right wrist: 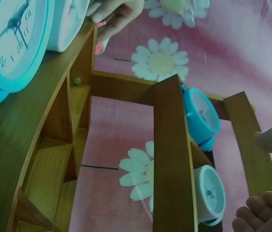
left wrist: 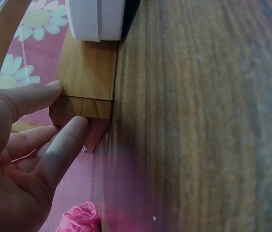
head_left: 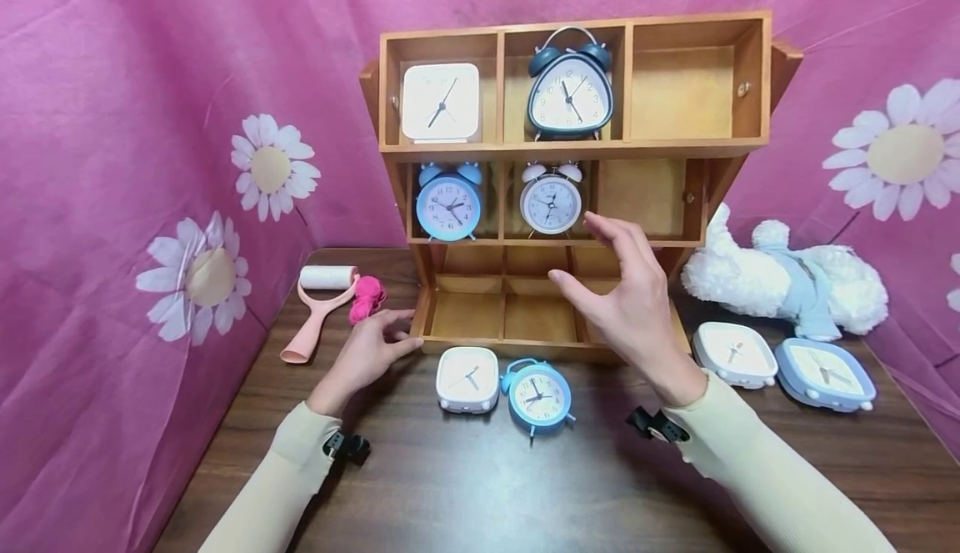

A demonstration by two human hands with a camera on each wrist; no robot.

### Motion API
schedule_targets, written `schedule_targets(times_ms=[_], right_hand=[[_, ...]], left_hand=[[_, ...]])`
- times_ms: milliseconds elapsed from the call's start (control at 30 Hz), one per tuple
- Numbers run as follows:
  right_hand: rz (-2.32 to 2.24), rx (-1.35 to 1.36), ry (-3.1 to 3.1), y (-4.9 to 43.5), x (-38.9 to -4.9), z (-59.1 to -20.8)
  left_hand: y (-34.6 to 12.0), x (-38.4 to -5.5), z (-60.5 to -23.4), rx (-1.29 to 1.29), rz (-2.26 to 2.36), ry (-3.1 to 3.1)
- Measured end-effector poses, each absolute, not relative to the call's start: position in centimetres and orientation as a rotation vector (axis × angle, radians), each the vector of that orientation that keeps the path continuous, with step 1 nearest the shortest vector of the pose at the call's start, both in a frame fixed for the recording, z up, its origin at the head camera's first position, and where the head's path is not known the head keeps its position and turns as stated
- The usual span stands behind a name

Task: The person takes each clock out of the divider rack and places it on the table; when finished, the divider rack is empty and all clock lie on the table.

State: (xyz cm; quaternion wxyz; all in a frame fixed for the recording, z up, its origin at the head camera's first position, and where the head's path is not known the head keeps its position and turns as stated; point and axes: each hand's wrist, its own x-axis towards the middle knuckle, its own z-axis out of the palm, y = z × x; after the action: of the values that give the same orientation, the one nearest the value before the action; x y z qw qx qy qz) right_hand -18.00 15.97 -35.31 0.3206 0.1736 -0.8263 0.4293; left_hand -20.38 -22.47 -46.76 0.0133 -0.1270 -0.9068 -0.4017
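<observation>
My left hand (head_left: 367,354) is at the lower left corner of a wooden shelf (head_left: 577,151), its thumb and a finger gripping the corner block (left wrist: 85,107). My right hand (head_left: 633,311) is raised in front of the shelf, thumb and fingers spread apart with nothing between them. Closest to its fingertips is a white twin-bell alarm clock (head_left: 551,204) in the middle row. Left of that clock stands a blue twin-bell clock (head_left: 449,207). The top row holds a white square clock (head_left: 441,104) and a dark green rounded-triangle clock (head_left: 572,103).
Before the shelf are a white clock (head_left: 468,379) and a blue twin-bell clock (head_left: 540,399). A white clock (head_left: 735,354), a blue clock (head_left: 825,374) and a plush toy (head_left: 787,278) lie right. A lint roller (head_left: 318,307) and pink yarn (head_left: 366,298) lie left.
</observation>
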Motion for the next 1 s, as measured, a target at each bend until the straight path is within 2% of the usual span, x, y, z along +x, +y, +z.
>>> schedule_targets(times_ms=[167,367,500,733,1000], right_hand=[[1.125,0.481,-2.130,15.6,-19.7,-35.7],[1.140,0.459,-2.101,15.6,-21.2,-36.1],[1.137,0.436,-2.095,15.3,-22.0,-36.4],[1.134,0.397,-2.083,14.8,-22.8,-36.6],[1.111,0.393,-2.079,14.4,-23.4,-36.5]], left_hand=[[-22.4,-20.2,-46.2,-0.340,-1.229,-2.866],[-23.0,-21.3,-47.9,-0.412,-1.242,-2.806],[-22.2,-20.3,-46.3,-0.344,-1.238,-2.857],[-22.0,-20.2,-46.0,-0.340,-1.209,-2.862],[-23.3,-21.6,-48.7,-0.413,-1.245,-2.792]])
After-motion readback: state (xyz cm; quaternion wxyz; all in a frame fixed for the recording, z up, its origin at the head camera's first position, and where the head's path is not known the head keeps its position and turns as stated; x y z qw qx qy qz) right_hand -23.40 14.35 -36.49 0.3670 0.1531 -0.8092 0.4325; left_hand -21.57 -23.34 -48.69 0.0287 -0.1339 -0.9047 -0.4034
